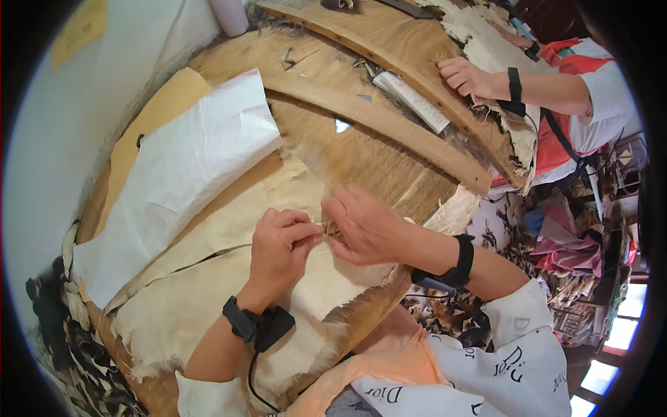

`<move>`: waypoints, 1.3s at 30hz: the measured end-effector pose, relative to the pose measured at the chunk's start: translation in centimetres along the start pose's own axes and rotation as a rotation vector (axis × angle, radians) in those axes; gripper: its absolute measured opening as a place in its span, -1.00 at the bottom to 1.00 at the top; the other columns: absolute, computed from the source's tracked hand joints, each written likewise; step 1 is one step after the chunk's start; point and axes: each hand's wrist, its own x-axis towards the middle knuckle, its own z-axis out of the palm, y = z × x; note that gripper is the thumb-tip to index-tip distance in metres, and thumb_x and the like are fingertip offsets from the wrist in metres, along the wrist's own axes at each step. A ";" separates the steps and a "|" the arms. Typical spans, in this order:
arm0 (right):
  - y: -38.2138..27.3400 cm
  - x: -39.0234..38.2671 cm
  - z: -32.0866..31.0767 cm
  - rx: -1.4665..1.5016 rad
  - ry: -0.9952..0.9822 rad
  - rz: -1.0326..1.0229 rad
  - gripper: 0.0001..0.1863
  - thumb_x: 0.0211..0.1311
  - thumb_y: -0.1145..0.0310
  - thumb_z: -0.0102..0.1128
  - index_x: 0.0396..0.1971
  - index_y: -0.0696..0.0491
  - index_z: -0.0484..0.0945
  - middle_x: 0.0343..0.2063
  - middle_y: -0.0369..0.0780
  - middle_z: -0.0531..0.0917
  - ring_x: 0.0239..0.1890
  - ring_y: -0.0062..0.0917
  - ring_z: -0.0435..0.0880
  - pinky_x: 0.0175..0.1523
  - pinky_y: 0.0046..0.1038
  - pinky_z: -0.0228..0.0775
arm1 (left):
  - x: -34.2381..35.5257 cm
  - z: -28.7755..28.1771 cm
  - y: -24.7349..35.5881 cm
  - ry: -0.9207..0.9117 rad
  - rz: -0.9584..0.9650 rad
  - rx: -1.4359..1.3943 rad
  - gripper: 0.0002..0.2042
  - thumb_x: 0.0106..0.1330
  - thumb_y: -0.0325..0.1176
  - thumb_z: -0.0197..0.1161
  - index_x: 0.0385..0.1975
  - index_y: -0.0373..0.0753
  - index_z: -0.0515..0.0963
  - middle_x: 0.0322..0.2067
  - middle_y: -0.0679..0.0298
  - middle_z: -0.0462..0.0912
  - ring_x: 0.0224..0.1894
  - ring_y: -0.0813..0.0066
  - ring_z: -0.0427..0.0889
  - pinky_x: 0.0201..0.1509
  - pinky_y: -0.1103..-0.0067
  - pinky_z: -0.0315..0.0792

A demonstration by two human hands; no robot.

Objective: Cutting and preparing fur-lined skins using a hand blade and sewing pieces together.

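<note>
A pale, cream-coloured hide (208, 295) with a furry fringe lies across the wooden work table in front of me. A long dark slit or seam line runs through it toward my hands. My left hand (279, 250) is closed at the near end of that line, thumb and forefinger pinching the hide's edge. Close beside it on the right, my right hand (367, 226) is closed too, its fingertips almost touching the left ones. Something thin shows between the fingertips, too small to name. Both wrists wear black straps with small boxes.
A white woven sheet (201, 163) covers yellow-brown paper (163, 104) at the left. Two long wooden strips (375, 132) and a white box (411, 102) lie farther back. At far right, a co-worker's hand (467, 78) rests by another hide (497, 52). Scraps (462, 316) litter the floor.
</note>
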 end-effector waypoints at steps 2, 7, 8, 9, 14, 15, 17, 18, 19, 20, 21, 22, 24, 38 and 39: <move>0.5 -0.2 0.4 -0.035 0.035 -0.003 -0.68 -0.26 0.35 0.14 -0.46 0.18 0.31 -0.55 -0.13 0.36 -0.46 -0.29 0.38 -0.35 -0.37 0.25 | 0.3 0.4 0.2 0.014 0.000 -0.010 -0.82 -0.14 -0.53 0.36 -0.47 -0.15 0.66 -0.44 0.33 0.59 -0.39 0.38 0.47 -0.34 0.56 0.40; 0.6 -0.1 1.0 -0.033 0.038 -0.013 -0.64 -0.32 0.35 0.14 -0.44 0.18 0.30 -0.55 -0.13 0.35 -0.48 -0.30 0.38 -0.36 -0.38 0.24 | 0.2 0.5 0.1 0.030 -0.052 -0.024 -0.83 -0.17 -0.55 0.35 -0.51 -0.17 0.65 -0.46 0.32 0.61 -0.40 0.38 0.49 -0.34 0.55 0.40; 0.7 -0.2 1.1 -0.012 0.058 -0.023 -0.64 -0.34 0.36 0.14 -0.45 0.19 0.30 -0.56 -0.13 0.35 -0.48 -0.30 0.38 -0.37 -0.38 0.23 | 0.2 0.5 0.0 0.014 -0.069 -0.025 -0.83 -0.17 -0.55 0.35 -0.52 -0.17 0.65 -0.45 0.32 0.61 -0.40 0.38 0.50 -0.34 0.54 0.40; 0.7 -0.2 1.1 -0.011 0.057 -0.023 -0.64 -0.34 0.36 0.14 -0.45 0.19 0.30 -0.56 -0.13 0.35 -0.48 -0.30 0.38 -0.37 -0.38 0.23 | 0.2 0.6 0.0 0.014 -0.071 -0.026 -0.83 -0.17 -0.55 0.35 -0.52 -0.17 0.65 -0.45 0.32 0.61 -0.40 0.38 0.50 -0.34 0.54 0.40; 0.4 -0.5 1.9 -0.080 0.037 -0.167 -0.57 -0.25 0.34 0.16 -0.28 0.21 0.36 -0.58 -0.23 0.39 -0.48 -0.37 0.38 -0.35 -0.42 0.23 | 0.4 0.7 -0.2 0.058 -0.052 -0.058 -0.85 -0.14 -0.50 0.33 -0.51 -0.17 0.65 -0.45 0.35 0.61 -0.40 0.36 0.46 -0.33 0.53 0.38; 0.3 -0.6 1.9 -0.082 0.039 -0.169 -0.57 -0.25 0.34 0.16 -0.28 0.21 0.36 -0.58 -0.23 0.39 -0.48 -0.37 0.38 -0.35 -0.42 0.23 | 0.4 0.5 -0.1 0.061 -0.050 -0.057 -0.85 -0.14 -0.50 0.33 -0.51 -0.17 0.65 -0.45 0.35 0.61 -0.40 0.36 0.46 -0.33 0.53 0.38; 0.3 -0.5 1.4 -0.085 0.036 -0.177 -0.53 -0.14 0.33 0.12 -0.15 0.19 0.38 -0.56 -0.28 0.43 -0.43 -0.43 0.41 -0.31 -0.46 0.24 | 0.3 0.5 0.1 0.048 -0.101 -0.083 -0.86 -0.13 -0.50 0.32 -0.51 -0.19 0.64 -0.46 0.32 0.60 -0.37 0.35 0.48 -0.30 0.52 0.39; 0.1 -0.7 0.7 -0.092 0.035 -0.180 -0.53 -0.14 0.33 0.12 -0.15 0.19 0.38 -0.56 -0.28 0.43 -0.43 -0.43 0.41 -0.31 -0.46 0.24 | 0.4 0.4 0.0 0.053 -0.097 -0.085 -0.86 -0.13 -0.50 0.32 -0.51 -0.19 0.64 -0.46 0.32 0.60 -0.37 0.35 0.48 -0.30 0.52 0.39; -0.2 -0.9 -0.4 -0.143 0.059 -0.146 -0.53 -0.11 0.34 0.10 -0.11 0.18 0.38 -0.54 -0.29 0.44 -0.39 -0.45 0.42 -0.29 -0.48 0.24 | 0.3 0.4 0.0 0.038 -0.113 -0.126 -0.87 -0.12 -0.49 0.32 -0.51 -0.20 0.64 -0.45 0.31 0.60 -0.36 0.34 0.48 -0.29 0.51 0.39; -0.4 -0.9 -0.9 -0.194 0.084 -0.112 -0.53 -0.08 0.35 0.07 -0.08 0.16 0.38 -0.52 -0.30 0.45 -0.36 -0.47 0.44 -0.26 -0.49 0.24 | 0.3 0.4 -0.1 0.022 -0.128 -0.167 -0.87 -0.11 -0.48 0.32 -0.50 -0.21 0.64 -0.45 0.29 0.60 -0.36 0.33 0.49 -0.28 0.51 0.39; -0.5 -0.9 -0.9 -0.193 0.081 -0.118 -0.53 -0.08 0.35 0.07 -0.08 0.16 0.38 -0.52 -0.30 0.45 -0.36 -0.47 0.44 -0.26 -0.49 0.24 | 0.6 0.3 -0.1 0.029 -0.132 -0.167 -0.87 -0.11 -0.48 0.32 -0.50 -0.21 0.64 -0.45 0.29 0.60 -0.36 0.33 0.49 -0.28 0.51 0.39; -0.9 -1.0 -0.9 -0.259 0.154 -0.155 -0.57 -0.08 0.34 0.07 -0.12 0.13 0.41 -0.49 -0.31 0.45 -0.33 -0.48 0.44 -0.24 -0.49 0.24 | 0.9 0.0 0.0 -0.005 -0.140 -0.161 -0.87 -0.11 -0.48 0.31 -0.50 -0.21 0.64 -0.46 0.28 0.59 -0.35 0.32 0.49 -0.27 0.50 0.39; -1.3 -1.1 -0.9 -0.326 0.227 -0.190 -0.62 -0.08 0.33 0.07 -0.17 0.09 0.45 -0.46 -0.32 0.46 -0.30 -0.49 0.44 -0.22 -0.48 0.23 | 0.8 -0.2 0.1 -0.041 -0.148 -0.158 -0.87 -0.11 -0.47 0.30 -0.50 -0.22 0.64 -0.46 0.27 0.58 -0.35 0.32 0.49 -0.26 0.50 0.39; 0.9 -2.3 -2.5 -0.248 0.084 -0.074 -0.85 -0.08 0.33 0.05 -0.45 -0.01 0.50 -0.42 -0.29 0.46 -0.25 -0.45 0.44 -0.18 -0.40 0.21 | 0.7 0.0 0.3 -0.038 -0.171 -0.198 -0.91 -0.11 -0.44 0.30 -0.56 -0.24 0.62 -0.49 0.25 0.55 -0.35 0.26 0.47 -0.26 0.48 0.37; 1.5 -2.6 -3.1 -0.234 0.108 0.035 -0.85 -0.07 0.34 0.05 -0.44 0.00 0.50 -0.42 -0.27 0.46 -0.26 -0.43 0.44 -0.19 -0.39 0.21 | 0.7 0.1 0.2 -0.043 -0.184 -0.203 -0.91 -0.11 -0.43 0.31 -0.56 -0.24 0.63 -0.49 0.26 0.55 -0.35 0.28 0.47 -0.26 0.49 0.36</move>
